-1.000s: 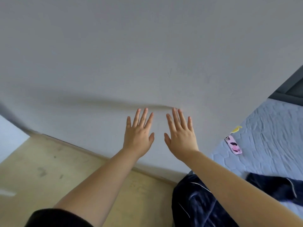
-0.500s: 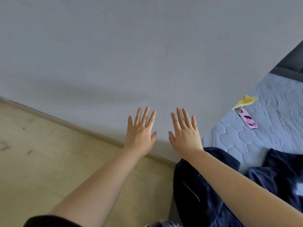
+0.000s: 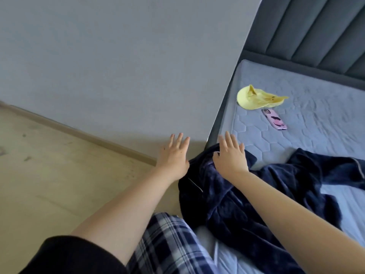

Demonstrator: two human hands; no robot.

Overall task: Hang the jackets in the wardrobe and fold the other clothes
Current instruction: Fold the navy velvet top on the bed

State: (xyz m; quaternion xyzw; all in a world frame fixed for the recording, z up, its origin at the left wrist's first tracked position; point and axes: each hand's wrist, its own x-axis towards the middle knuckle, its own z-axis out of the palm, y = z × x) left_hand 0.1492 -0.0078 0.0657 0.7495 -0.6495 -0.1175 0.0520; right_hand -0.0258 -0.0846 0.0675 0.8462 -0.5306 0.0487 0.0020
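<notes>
Looking down at my two hands over the bed corner, notes below.
Robe (image 3: 237,198): dark navy, plush w/ a sheen, thin white piping along one edge; crumpled in a heap, not folded.
Robe position: on the near left corner of the mattress (image 3: 308,107), one part hanging over the bed's edge toward the floor (image 3: 59,175), another part trailing off to the right.
Right hand (image 3: 230,157): palm down, fingers spread, empty; seen over the robe's top edge, can't tell if it touches the cloth.
Left hand (image 3: 173,157): palm down, fingers spread, empty; just left of the robe, seen against floor and wall (image 3: 118,66), not on the cloth.
Other things: yellow cloth (image 3: 256,98) lies crumpled farther up the mattress; pink phone (image 3: 274,119) w/ dark blotches just beside it, both well apart from the robe.
Bed: pale quilted mattress, dark padded headboard (image 3: 316,30) at the far end.
Near me: plaid cloth (image 3: 173,244) at bottom, blue and white; I can't tell if it's trousers I'm wearing or a loose item.
In the way: nothing between my hands and the robe.
</notes>
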